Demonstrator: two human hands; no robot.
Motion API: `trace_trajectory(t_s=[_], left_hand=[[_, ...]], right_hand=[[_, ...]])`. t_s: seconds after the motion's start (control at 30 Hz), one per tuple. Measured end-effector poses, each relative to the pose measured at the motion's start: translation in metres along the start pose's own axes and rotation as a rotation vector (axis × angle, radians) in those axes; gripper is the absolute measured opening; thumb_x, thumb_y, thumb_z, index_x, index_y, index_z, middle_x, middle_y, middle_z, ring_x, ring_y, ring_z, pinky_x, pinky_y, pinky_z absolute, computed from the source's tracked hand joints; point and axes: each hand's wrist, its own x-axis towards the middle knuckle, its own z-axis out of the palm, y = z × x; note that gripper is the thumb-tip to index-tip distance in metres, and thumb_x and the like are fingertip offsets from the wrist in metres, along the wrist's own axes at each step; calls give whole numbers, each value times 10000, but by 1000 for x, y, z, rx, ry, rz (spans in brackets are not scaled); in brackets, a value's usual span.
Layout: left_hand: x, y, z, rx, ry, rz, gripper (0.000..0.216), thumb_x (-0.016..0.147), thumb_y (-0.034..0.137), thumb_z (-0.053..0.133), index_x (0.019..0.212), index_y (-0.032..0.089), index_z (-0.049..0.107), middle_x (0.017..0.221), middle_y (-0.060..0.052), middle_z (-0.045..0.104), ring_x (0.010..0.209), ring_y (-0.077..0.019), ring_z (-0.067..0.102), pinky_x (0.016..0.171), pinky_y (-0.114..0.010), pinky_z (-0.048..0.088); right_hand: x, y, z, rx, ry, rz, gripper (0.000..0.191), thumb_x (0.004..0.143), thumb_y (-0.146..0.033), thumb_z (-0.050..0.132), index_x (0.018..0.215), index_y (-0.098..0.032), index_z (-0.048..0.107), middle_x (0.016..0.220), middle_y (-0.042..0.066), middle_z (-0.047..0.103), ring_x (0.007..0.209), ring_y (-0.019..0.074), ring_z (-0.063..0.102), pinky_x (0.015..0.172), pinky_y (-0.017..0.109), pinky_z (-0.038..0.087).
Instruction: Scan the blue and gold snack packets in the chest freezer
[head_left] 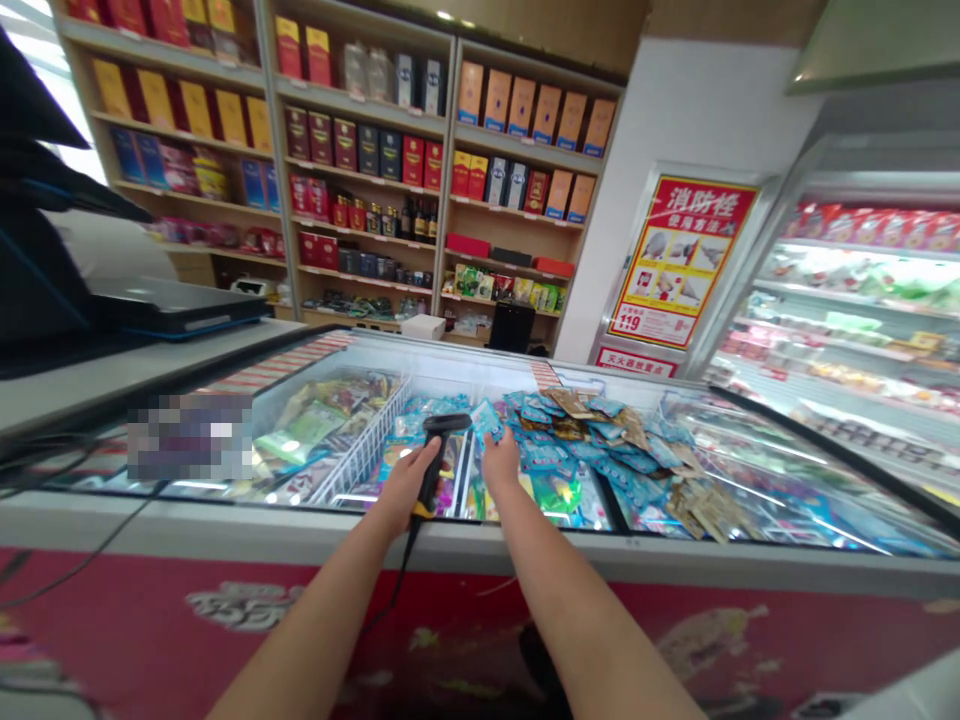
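Note:
My left hand (409, 478) is closed around the handle of a black barcode scanner (442, 440) with a yellow band, its head pointing right over the glass lid of a chest freezer (480, 545). My right hand (500, 458) reaches forward and holds a small blue packet (486, 420) at the near edge of a pile of blue and brown snack packets (600, 445) lying on the freezer lid. The scanner's cable hangs down the freezer's front.
Wire baskets of frozen goods (330, 435) show through the glass. A counter with a dark register (150, 305) stands at left, wooden shelves of boxed goods (420, 150) behind, a red poster (679, 260) and an open cooler (855, 310) at right.

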Motion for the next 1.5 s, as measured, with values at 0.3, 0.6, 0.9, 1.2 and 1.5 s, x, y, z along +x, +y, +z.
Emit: trace_trajectory(t_s=[0.3,0.6,0.9,1.2,1.5], left_hand=[[-4,0,-8,6,-7,-11,540,692,696,648,723,159,598,483,3,552,397,-109,496,363,-197,375],[-7,-3,-4,-5,14,36,556,693,710,647,714,158,584,514,5,557,416,-102,499,389,-205,378],[-7,-1,-3,-16,-23,14,560,677,720,647,732,167,572,533,9,561,413,-104,498,405,-220,373],[-7,-2,-4,-33,-28,23,546,693,708,648,741,169,575,541,12,559,420,-102,495,398,-213,368],[-7,-3,-4,-30,-34,24,551,703,711,639,751,166,574,540,10,562,420,-100,493,396,-209,364]], right_hand=[[2,2,3,91,49,75,430,912,-205,420,1331,-153,503,1232,155,659,1168,287,609,966,353,441],[-4,0,-4,85,21,102,483,929,-200,370,1401,-110,425,1261,185,634,1181,301,597,947,357,440],[1,7,-2,93,71,69,482,889,-217,433,1350,-89,488,1226,191,657,1143,317,610,942,367,443],[0,8,-2,41,90,44,464,874,-215,458,1318,-100,523,1193,179,675,1120,308,625,935,343,443],[-1,6,-3,39,75,53,465,883,-207,456,1330,-87,508,1215,187,665,1133,305,619,938,334,436]])
